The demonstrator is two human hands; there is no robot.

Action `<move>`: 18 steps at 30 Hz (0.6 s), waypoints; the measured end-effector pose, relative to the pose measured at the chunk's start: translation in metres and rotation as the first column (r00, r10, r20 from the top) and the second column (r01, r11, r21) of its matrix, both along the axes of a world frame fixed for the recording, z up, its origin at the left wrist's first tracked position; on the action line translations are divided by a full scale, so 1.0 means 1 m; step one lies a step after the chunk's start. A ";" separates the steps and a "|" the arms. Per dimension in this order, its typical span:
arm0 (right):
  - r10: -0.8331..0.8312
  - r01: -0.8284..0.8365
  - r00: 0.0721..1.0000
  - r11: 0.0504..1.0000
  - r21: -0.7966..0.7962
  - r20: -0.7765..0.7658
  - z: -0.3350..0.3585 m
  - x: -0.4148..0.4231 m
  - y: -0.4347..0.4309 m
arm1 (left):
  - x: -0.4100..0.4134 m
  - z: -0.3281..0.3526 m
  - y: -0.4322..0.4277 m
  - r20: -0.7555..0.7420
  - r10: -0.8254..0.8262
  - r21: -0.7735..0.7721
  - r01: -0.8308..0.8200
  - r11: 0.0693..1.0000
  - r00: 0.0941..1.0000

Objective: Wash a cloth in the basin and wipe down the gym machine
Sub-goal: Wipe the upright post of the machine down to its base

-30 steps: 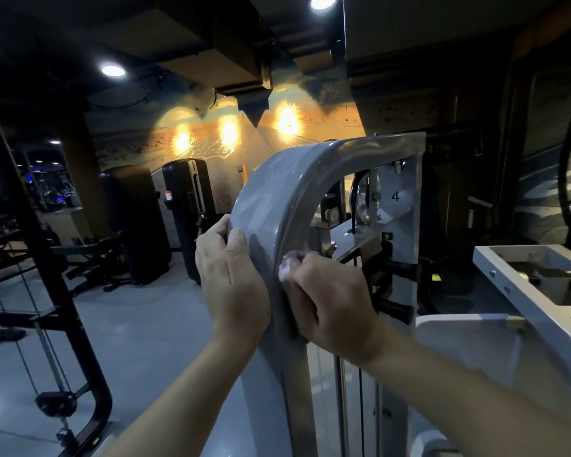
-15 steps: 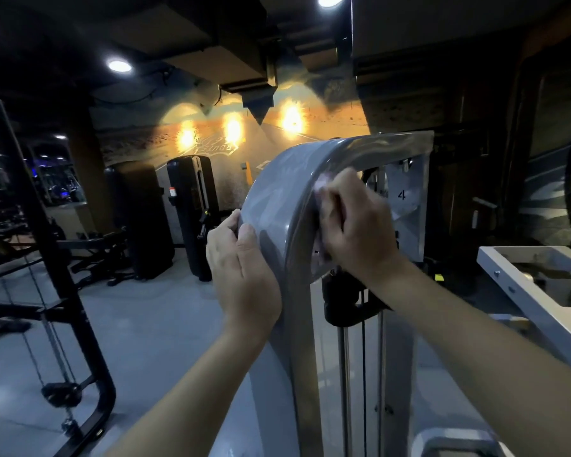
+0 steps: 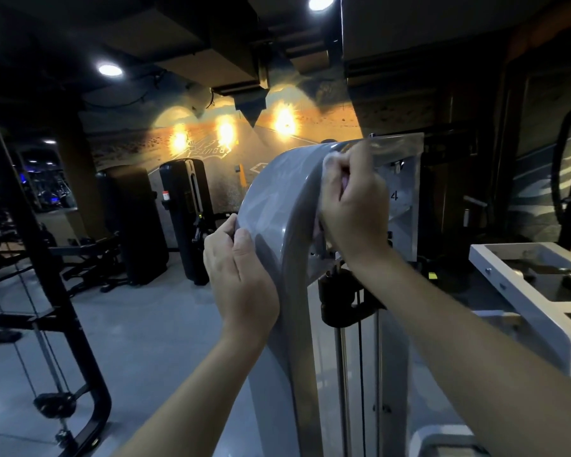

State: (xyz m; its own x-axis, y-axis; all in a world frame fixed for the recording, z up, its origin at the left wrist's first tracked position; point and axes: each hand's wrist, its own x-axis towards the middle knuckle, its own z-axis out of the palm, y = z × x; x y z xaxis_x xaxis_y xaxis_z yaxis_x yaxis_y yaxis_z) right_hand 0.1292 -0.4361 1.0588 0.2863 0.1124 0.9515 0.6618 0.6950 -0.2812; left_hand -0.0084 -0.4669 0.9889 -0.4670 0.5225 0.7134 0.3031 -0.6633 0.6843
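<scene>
Now the right hand (image 3: 353, 206) clenches the pale cloth (image 3: 331, 161) vs. the inner edge of the grey curved frame (image 3: 277, 206), near its top. Left hand (image 3: 241, 278) grips the outer edge, lower. Frame's long axis bends up and right, so unwiped top lies nearer the right hand.

The curved shroud (image 3: 277, 206) of the gym machine looks like grey painted metal or moulded plastic, which of the two cannot be told; its finish is smooth and glossy, catching streaky reflections. The flat panel (image 3: 404, 192) at its top right looks like brushed bare metal with a dull sheen. The cloth (image 3: 331, 161) is pale, soft and crumpled. The guide rods (image 3: 342, 374) below are polished metal. The cable rack (image 3: 56, 311) on the left is black metal with a satin finish. The floor (image 3: 152, 324) is smooth, grey and faintly shiny.
</scene>
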 end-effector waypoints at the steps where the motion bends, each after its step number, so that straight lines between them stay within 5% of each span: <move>1: 0.013 -0.014 1.000 1.000 0.024 0.016 -0.015 -0.007 -0.008 | 0.000 0.001 0.000 0.000 -0.001 0.006 0.001 1.000 1.000; 6: 0.026 -0.111 0.904 0.978 0.176 0.427 -0.061 -0.014 -0.031 | -0.001 0.000 0.001 0.010 -0.001 0.004 0.001 1.000 1.000; 11: -0.030 0.029 0.999 0.999 0.031 0.019 0.011 0.003 0.006 | -0.001 -0.002 0.000 0.003 -0.002 0.001 0.002 1.000 1.000; 13: 0.004 -0.009 0.997 0.998 0.062 0.073 -0.009 -0.008 -0.009 | -0.001 0.000 -0.002 0.004 -0.005 0.002 0.005 1.000 1.000; 16: 0.009 -0.077 0.932 0.982 0.173 0.363 -0.037 -0.016 -0.029 | -0.001 0.002 -0.003 0.008 -0.004 0.010 0.004 1.000 1.000; 18: -0.028 -0.041 0.933 0.982 0.183 0.359 -0.019 -0.006 -0.016 | -0.001 0.001 -0.002 0.011 -0.002 0.004 0.002 1.000 1.000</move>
